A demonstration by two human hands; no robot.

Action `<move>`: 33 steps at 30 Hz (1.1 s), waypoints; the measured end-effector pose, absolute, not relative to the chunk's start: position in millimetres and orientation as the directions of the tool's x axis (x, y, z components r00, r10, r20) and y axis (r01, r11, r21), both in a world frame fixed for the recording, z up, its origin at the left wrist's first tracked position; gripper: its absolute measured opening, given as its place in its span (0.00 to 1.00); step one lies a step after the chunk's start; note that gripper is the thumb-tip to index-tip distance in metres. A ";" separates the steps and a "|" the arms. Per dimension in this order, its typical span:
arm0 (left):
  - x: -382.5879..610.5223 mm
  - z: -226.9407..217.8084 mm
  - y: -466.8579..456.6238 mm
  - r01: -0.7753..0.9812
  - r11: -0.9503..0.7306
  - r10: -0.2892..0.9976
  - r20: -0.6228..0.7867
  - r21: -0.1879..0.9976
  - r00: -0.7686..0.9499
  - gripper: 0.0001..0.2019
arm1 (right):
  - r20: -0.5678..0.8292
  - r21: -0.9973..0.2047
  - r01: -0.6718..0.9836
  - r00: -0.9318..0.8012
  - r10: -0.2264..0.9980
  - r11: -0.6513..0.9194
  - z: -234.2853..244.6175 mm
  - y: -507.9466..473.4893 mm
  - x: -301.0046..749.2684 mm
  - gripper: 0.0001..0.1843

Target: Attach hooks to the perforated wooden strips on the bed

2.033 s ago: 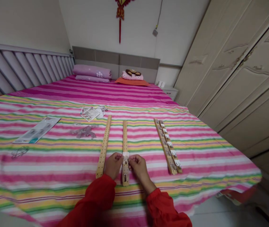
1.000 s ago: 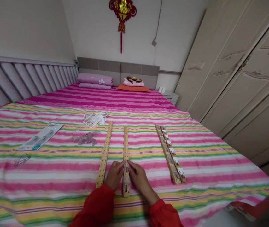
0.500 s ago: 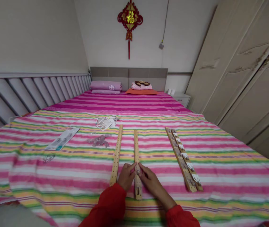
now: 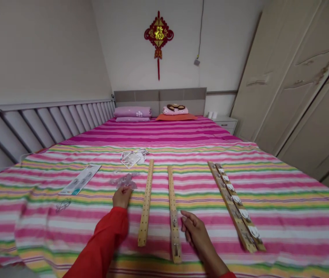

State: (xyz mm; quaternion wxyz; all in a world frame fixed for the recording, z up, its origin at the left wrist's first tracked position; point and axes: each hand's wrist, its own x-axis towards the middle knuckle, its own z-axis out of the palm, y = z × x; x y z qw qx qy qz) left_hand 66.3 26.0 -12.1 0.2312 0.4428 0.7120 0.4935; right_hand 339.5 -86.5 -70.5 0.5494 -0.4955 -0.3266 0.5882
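Observation:
My left hand (image 4: 122,197) is at the near edge of a small heap of clear plastic pieces (image 4: 126,180). Its fingers are bent together over the edge, and what they pinch is hidden. Just right of a narrow wooden strip with holes (image 4: 171,193), my right hand (image 4: 195,231) hovers with fingers loosely curled and apart, nothing visible in them. Small metal fittings (image 4: 176,247) sit on that strip's near half. A second perforated wooden strip (image 4: 145,204) lies between my hands, bare of fittings.
To the right lie two more wooden strips (image 4: 230,204), one carrying white round pieces (image 4: 243,213). Left are a blister card (image 4: 81,179) and thin wire pieces (image 4: 63,204). Further back lies a pile of white cards (image 4: 134,157). A railing (image 4: 51,119) runs along the bed's left side.
My left hand has left the fitting on the middle strip and moved left to the clear plastic heap. My right hand has drawn slightly right, off the strip. The view has tilted up.

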 end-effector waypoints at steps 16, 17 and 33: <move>79.6 -26.9 17.5 0.048 0.092 0.885 -0.060 0.995 -0.461 0.17 | -0.199 -0.929 -0.339 0.117 0.973 -0.150 -67.5 -87.5 337.6 0.26; 82.6 -26.3 13.7 -0.056 0.097 0.897 -0.112 0.994 -0.427 0.18 | -0.201 -0.929 -0.338 0.119 0.972 -0.150 -67.5 -87.5 337.9 0.26; 164.1 2.3 -67.8 0.708 -0.462 0.713 0.699 0.534 -0.062 0.04 | -0.027 -0.944 -0.329 0.164 0.986 0.029 -13.5 -88.8 296.5 0.19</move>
